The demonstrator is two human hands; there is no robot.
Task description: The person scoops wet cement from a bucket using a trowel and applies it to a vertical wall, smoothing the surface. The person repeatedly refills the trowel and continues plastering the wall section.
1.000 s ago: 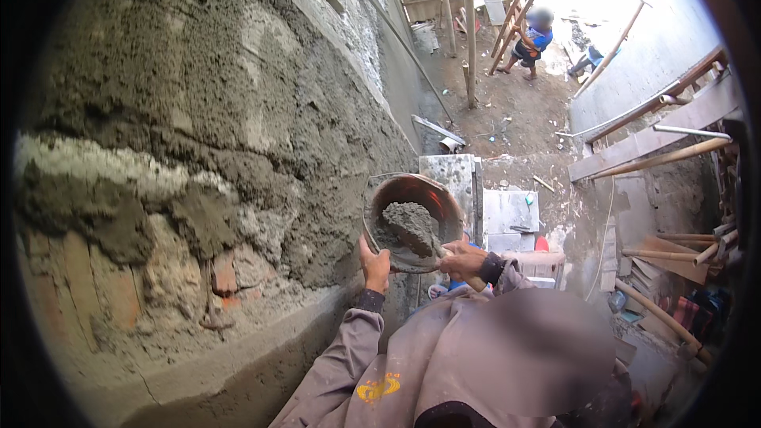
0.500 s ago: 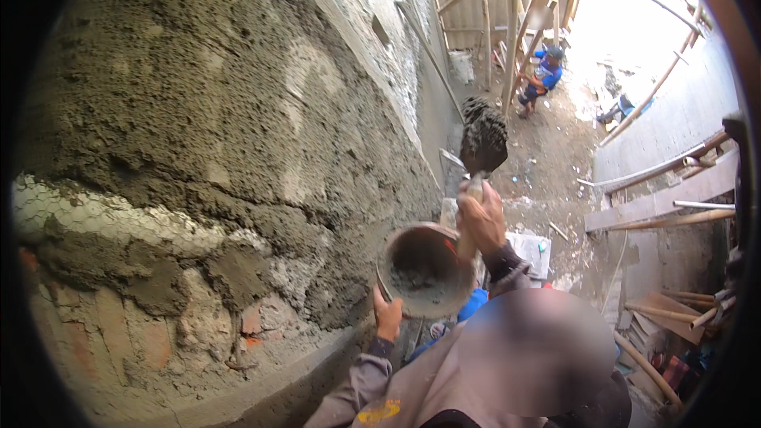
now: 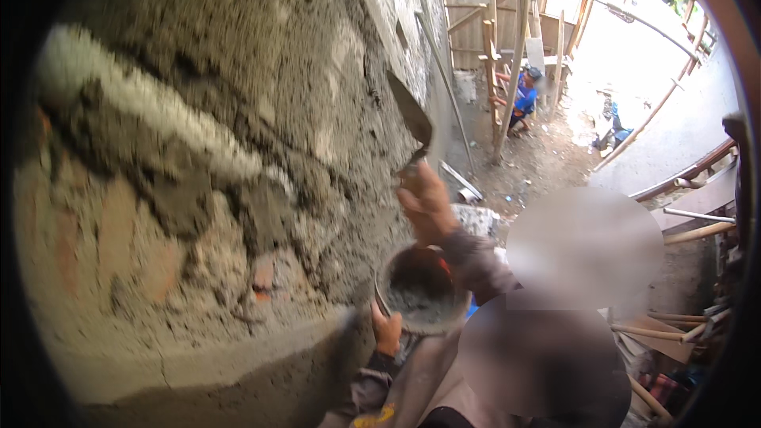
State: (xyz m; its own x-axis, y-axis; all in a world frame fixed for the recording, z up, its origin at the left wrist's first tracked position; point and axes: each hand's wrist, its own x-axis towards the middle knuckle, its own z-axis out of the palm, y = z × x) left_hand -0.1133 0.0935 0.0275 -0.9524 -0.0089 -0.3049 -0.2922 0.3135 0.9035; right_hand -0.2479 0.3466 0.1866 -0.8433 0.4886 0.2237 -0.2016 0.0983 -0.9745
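On my remote feed I have the right hand [image 3: 428, 204] at the centre of the frame, fingers closed around the handle of a pointed mason's trowel [image 3: 412, 115]. The blade rises from that grip toward the upper centre, tip up, in front of the wall (I cannot make out whether it touches), and I see no heap on the face turned to me. Lower down, the left hand [image 3: 386, 329] clasps the near left side of a round bucket [image 3: 438, 322], close below the right wrist. Wet mortar [image 3: 416, 301] lies in the bottom of the bucket, well below the trowel and just beside the left fingers.

Outward from there, rough grey plaster [image 3: 261, 40] covers the wall across the upper left and centre, so I judge much of that surface coated, though coarse and unsmoothed. What I read as uncovered is a pale mesh strip [image 3: 158, 111] slanting through the left of the frame, with exposed brickwork [image 3: 67, 238] beneath it at the lower left. A concrete ledge [image 3: 166, 357] runs under the bricks. At the upper right, a co-worker in a blue shirt [image 3: 521, 99] is down among upright poles [image 3: 514, 63], well apart from both hands.
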